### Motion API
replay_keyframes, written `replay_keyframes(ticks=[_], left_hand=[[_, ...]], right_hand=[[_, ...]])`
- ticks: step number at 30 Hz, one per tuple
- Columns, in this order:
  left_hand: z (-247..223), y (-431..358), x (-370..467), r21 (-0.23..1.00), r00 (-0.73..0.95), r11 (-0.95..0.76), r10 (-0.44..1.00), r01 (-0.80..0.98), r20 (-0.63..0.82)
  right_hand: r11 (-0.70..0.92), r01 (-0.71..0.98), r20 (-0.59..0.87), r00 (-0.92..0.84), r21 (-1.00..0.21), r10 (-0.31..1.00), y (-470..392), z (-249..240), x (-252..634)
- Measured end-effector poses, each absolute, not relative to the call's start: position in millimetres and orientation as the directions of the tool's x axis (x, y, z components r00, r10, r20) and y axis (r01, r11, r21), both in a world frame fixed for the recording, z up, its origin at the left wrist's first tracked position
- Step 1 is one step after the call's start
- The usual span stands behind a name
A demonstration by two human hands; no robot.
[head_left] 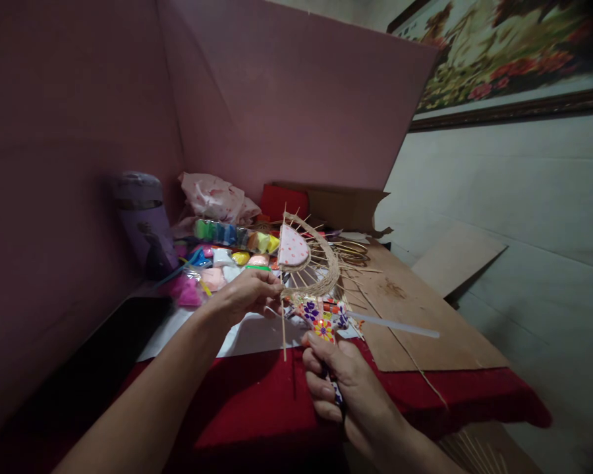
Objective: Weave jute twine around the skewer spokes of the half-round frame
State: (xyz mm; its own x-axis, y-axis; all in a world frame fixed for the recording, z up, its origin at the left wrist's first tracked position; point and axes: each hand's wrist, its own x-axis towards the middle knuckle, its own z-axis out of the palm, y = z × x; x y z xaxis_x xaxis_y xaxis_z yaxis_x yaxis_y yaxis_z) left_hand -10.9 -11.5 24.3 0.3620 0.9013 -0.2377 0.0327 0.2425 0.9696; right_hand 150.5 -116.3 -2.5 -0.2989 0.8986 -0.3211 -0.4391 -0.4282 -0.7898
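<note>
My left hand (252, 291) pinches the lower edge of a half-round fan frame (332, 263) made of thin sticks bound with twine. A dotted half-circle of fabric (292, 247) sits at the frame's inner part, and one long stick points down below my fingers. My right hand (343, 378) is wrapped round the handle of a glue gun (321, 316) covered in a flower pattern. Its nozzle is close to the lower end of the twine band; whether it touches I cannot tell. A translucent glue stick (400, 324) juts out of the gun's back to the right.
Bags of coloured clay (222, 257) and a strip of clay packs (237, 236) lie behind my left hand. A purple tumbler (145, 224) stands at left. A brown board (425, 316) covers the right side of the red cloth (247, 401). Rings (353, 251) lie at the back.
</note>
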Motion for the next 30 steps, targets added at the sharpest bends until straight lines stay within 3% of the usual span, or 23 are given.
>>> replay_keyframes(ticks=[23, 30], left_hand=[[23.0, -11.5, -12.8, 0.974, 0.330, 0.221, 0.916, 0.053, -0.226], [22.4, -12.2, -12.7, 0.976, 0.353, 0.214, 0.910, 0.049, -0.218]], right_hand=[[-0.430, -0.375, -0.320, -0.321, -0.821, 0.891, -126.3, 1.7, 161.4], [-0.290, -0.444, -0.206, -0.230, -0.848, 0.951, -123.1, 24.2, 191.9]])
